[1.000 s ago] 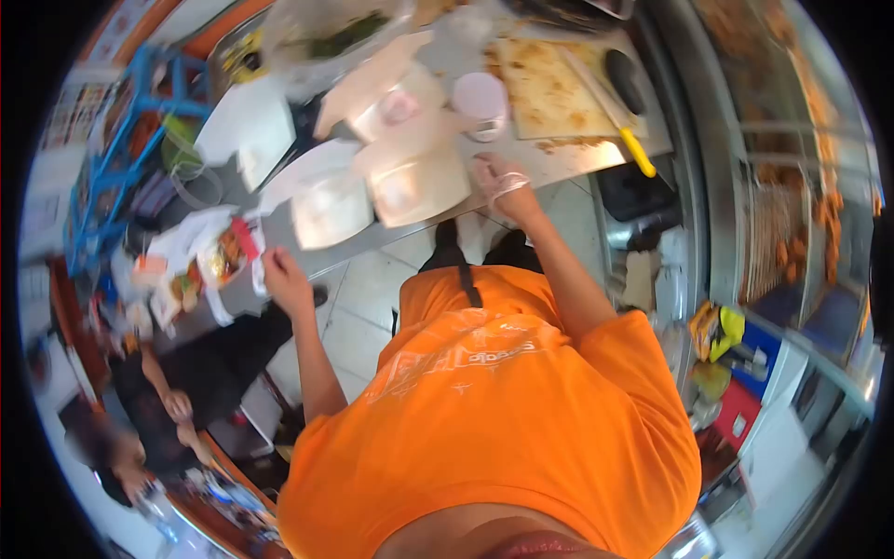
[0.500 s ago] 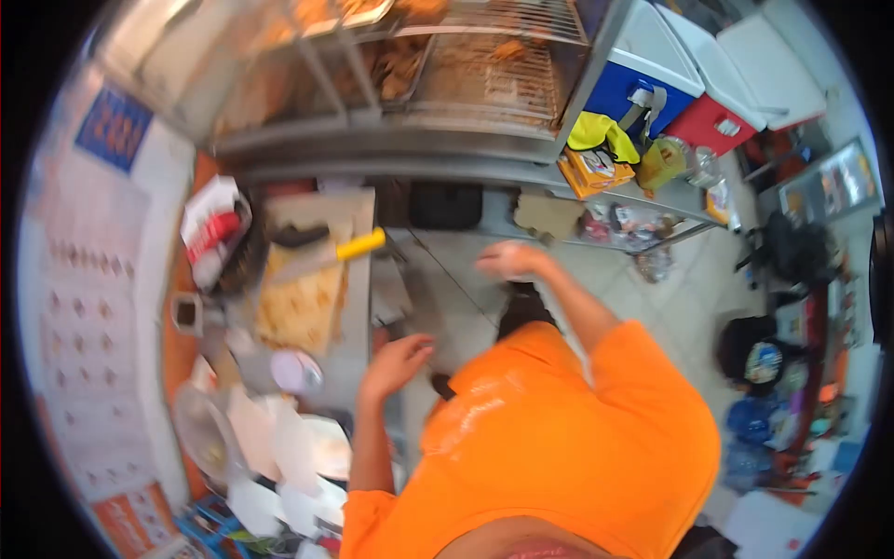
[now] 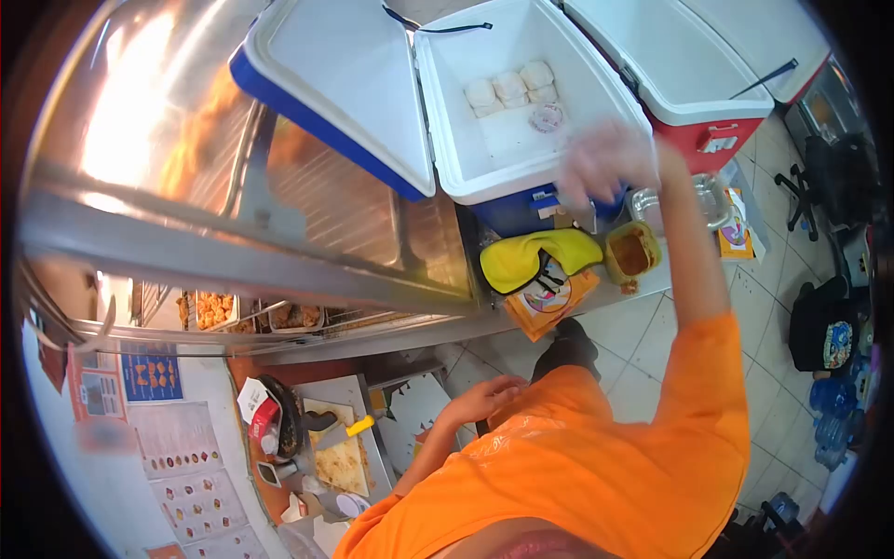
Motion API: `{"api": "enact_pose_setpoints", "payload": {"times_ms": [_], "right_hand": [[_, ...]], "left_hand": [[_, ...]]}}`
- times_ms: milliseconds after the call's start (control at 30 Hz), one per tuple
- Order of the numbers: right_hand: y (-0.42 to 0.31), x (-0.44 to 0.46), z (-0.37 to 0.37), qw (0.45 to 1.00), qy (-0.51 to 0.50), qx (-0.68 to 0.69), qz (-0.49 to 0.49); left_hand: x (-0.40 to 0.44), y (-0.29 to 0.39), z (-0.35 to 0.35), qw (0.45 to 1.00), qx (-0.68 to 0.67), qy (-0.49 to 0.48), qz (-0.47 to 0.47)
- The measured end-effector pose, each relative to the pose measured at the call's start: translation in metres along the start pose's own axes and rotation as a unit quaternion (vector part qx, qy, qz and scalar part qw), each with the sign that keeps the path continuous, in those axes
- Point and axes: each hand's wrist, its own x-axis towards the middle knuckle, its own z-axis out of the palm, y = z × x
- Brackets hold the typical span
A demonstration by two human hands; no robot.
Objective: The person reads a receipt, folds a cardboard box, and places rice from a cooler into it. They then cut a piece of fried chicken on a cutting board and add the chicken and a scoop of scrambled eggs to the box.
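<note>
My right hand [image 3: 610,166] is raised over the front rim of an open blue cooler [image 3: 512,216]. Motion blurs its fingers, and a thin pale film, perhaps a plastic glove, seems to cover it. Inside the cooler are several white wrapped bundles [image 3: 510,87] and a round clear-lidded tub [image 3: 547,117]. My left hand [image 3: 486,399] hangs low beside my thigh, its fingers loosely stretched and nothing in them. Below the cooler lie a yellow cloth [image 3: 540,258], an orange box [image 3: 551,303] and a tub of brown sauce [image 3: 633,252].
A heated display case [image 3: 307,186] with fried food stands to the left. Beside the blue cooler is an open red cooler [image 3: 708,140]. Clear plastic containers [image 3: 698,200] sit near my right forearm. On the lower-left counter, a yellow-handled knife [image 3: 358,427] lies by a cutting board [image 3: 343,466].
My view has turned toward the coolers, which now appear near the middle. My right hand has risen from above the floor to the blue cooler's rim. The left remains low.
</note>
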Motion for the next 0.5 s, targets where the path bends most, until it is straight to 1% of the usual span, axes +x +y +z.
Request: {"api": "enact_pose_setpoints", "payload": {"times_ms": [33,67,100,133,167,200,233,267,300,333,367,400,433,500], "right_hand": [[-0.01,0.04,-0.023,0.996,0.02,-0.085,-0.019],[-0.014,0.071,-0.046,0.996,0.023,-0.086,-0.018],[-0.01,0.109,-0.068,0.986,0.057,-0.151,0.033],[0.002,0.145,-0.093,0.971,0.067,-0.219,0.065],[0.021,0.185,-0.119,0.949,0.077,-0.29,0.095],[0.059,0.231,-0.151,0.895,0.045,-0.43,0.111],[0.093,0.265,-0.172,0.819,0.015,-0.56,0.122],[0.099,0.279,-0.172,0.793,-0.01,-0.584,0.173],[0.104,0.29,-0.169,0.763,-0.034,-0.607,0.221],[0.115,0.3,-0.171,0.753,-0.067,-0.608,0.242],[0.127,0.31,-0.173,0.743,-0.1,-0.608,0.263],[0.147,0.324,-0.177,0.732,-0.109,-0.615,0.273],[0.183,0.328,-0.176,0.731,-0.095,-0.619,0.271],[0.254,0.347,-0.177,0.731,-0.037,-0.633,0.252]], "left_hand": [[0.001,-0.001,-0.004,0.999,0.018,0.024,-0.012],[0.003,-0.007,-0.008,0.999,0.014,0.027,-0.019],[0.008,-0.015,-0.012,0.997,0.039,0.059,-0.026],[0.01,-0.017,-0.015,0.993,0.064,0.091,-0.032],[0.01,-0.013,-0.017,0.993,0.06,0.095,-0.032],[0.009,-0.01,-0.019,0.992,0.051,0.107,-0.031],[0.009,-0.007,-0.022,0.991,0.044,0.12,-0.029],[0.008,-0.009,-0.024,0.99,0.046,0.131,-0.029],[0.007,-0.015,-0.021,0.988,0.005,0.151,-0.023],[0.006,-0.021,-0.019,0.984,-0.035,0.173,-0.015],[0.002,-0.018,-0.016,0.977,-0.08,0.194,-0.029],[-0.002,-0.023,-0.014,0.971,-0.097,0.212,-0.055],[-0.007,-0.028,-0.005,0.962,-0.119,0.232,-0.082],[-0.008,-0.058,0.017,0.951,-0.093,0.261,-0.135]]}}
